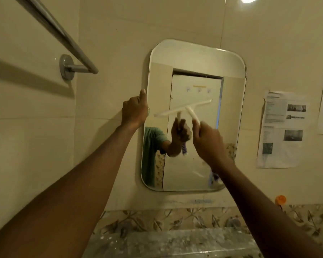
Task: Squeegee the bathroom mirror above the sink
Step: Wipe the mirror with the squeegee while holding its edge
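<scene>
Now the white squeegee [183, 108] lies tilted across the middle of the mirror [194, 116].

My right hand [208, 141] has its fingers closed round the squeegee's handle; my left hand [134, 110] grips the mirror's left edge, thumb up. Cream wall tiles [104, 43] surround it, a chrome towel rail [63, 34] at left, printed papers [282, 129] at right.

Cream tiles [110, 34] cover the wall, glossy and plain. Lower down runs a border band [175, 218] patterned with brownish leaves and vines on beige. The squeegee [183, 108] is white. The towel rail [63, 34] is silver chrome. An orange cap [280, 199] stands out at the right. In the mirror [229, 108], a green sleeve [153, 136] shows against a white door [196, 94].
</scene>
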The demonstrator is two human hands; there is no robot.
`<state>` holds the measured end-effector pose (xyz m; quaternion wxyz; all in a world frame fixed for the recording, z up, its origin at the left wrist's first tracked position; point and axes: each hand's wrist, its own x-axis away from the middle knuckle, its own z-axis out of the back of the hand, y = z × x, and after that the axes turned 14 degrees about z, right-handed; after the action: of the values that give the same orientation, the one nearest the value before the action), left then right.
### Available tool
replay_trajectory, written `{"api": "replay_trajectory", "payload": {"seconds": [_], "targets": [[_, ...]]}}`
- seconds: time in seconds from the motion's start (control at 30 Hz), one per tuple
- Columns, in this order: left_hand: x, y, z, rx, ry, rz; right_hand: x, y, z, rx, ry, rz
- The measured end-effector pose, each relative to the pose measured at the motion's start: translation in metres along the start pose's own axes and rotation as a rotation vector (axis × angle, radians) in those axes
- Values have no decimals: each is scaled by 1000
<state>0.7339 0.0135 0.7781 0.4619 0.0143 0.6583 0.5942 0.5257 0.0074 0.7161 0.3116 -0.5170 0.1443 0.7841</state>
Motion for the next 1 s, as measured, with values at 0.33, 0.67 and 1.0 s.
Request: {"api": "replay_trajectory", "payload": {"seconds": [0.33,0.67,1.0], "targets": [[-3,1,-2,61,13,73,-2,24,20,272,-173,284],[0,2,-6,144,57,122,-71,77,63,384,-211,385],[-3,1,-4,68,60,79,-73,103,70,286,-33,205]]}}
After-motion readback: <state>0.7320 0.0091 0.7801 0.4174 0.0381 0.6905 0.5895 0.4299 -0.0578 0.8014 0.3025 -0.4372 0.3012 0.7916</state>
